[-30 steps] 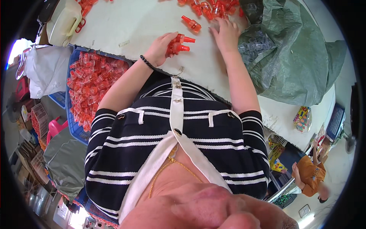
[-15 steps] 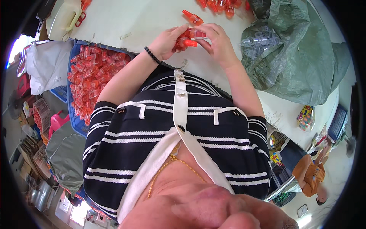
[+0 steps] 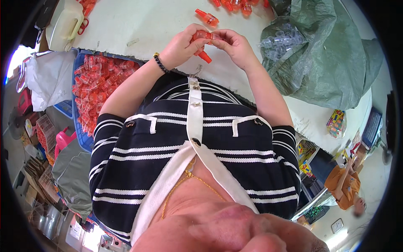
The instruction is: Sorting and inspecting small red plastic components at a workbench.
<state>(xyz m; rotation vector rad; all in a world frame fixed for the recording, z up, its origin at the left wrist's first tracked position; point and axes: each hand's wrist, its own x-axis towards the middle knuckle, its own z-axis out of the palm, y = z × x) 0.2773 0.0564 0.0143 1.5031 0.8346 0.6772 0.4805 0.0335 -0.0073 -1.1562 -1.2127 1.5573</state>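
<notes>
My left hand (image 3: 178, 50) is closed round a small red plastic bottle (image 3: 201, 35), and a second red bottle (image 3: 204, 56) with a narrow tip sticks out below its fingers. At the first bottle's end, the thumb and fingers of my right hand (image 3: 236, 47) are pinched together on a clear cap (image 3: 216, 37). The fingers partly cover the cap, so how far it sits on the bottle is hidden. Just beyond both hands, a loose red bottle (image 3: 207, 18) lies on the white table (image 3: 147, 25).
Several red bottles (image 3: 237, 6) lie at the far edge. To the right, a green plastic bag (image 3: 327, 71) holds clear caps (image 3: 283, 40). At left stand a blue crate (image 3: 77, 107) full of red bottles, a cream jug (image 3: 65, 25) and red scissors (image 3: 84, 26). Another person (image 3: 344, 189) is at far right.
My right fingers have closed in on the clear cap end of the bottle. The second bottle in my left hand now points downward instead of rightward. The view has shifted slightly.
</notes>
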